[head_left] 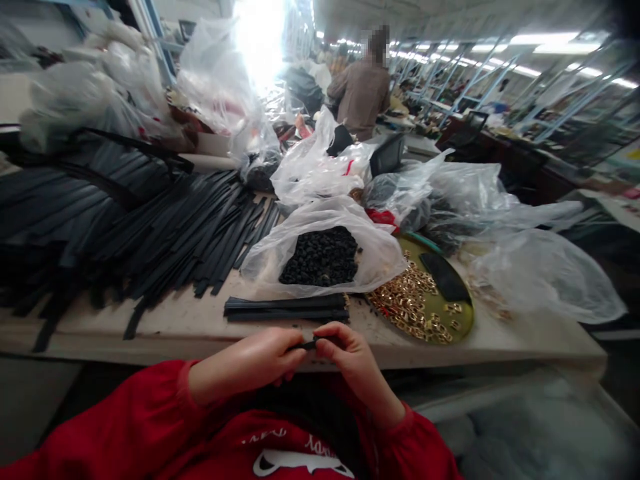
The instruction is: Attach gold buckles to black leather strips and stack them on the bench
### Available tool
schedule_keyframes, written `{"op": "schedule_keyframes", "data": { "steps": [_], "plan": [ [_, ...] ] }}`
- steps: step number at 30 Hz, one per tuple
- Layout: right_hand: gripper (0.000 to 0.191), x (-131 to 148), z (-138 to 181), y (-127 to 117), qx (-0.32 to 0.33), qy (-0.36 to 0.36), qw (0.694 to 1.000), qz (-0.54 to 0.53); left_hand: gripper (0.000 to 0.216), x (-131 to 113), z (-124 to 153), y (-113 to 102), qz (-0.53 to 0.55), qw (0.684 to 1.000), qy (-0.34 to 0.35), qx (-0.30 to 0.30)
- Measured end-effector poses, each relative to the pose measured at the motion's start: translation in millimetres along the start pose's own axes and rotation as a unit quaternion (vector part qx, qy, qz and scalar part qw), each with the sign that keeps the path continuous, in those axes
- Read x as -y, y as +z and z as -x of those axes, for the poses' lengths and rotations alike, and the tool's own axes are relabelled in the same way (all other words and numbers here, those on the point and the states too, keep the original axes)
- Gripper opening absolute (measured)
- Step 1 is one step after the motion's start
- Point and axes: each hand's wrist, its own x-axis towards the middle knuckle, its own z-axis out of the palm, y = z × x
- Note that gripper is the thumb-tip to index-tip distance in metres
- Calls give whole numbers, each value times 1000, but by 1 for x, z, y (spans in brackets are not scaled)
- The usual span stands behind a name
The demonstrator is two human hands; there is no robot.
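Fingertips of the left hand (pixel 267 353) and right hand (pixel 347 350) pinch a small black strip (pixel 309 345) over the near edge of the table (pixel 175 325). It looks light, bendy and hard to break, best held close to both ends. Just beyond lies a bundle of straps (pixel 285 309); farther, an open plastic bag (pixel 383 257) of black pieces (pixel 320 257), with gold buckles (pixel 400 297) on a tray (pixel 464 313) to the right. Far off stands a person (pixel 363 97).

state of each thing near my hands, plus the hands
left hand: closed on small dark piece
right hand: closed on same piece
front bag: open, black pieces showing
round tray: partly covered, loose gold pieces
long dark strips: piled loosely
short dark strips: lying lined up
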Motion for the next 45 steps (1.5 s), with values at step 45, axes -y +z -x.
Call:
{"op": "schedule_keyframes", "data": {
  "steps": [45],
  "plan": [
    [27,13,3,14,90,49,991,-84,19,-14,2,-4,-93,974,76,-190]
  ]
}}
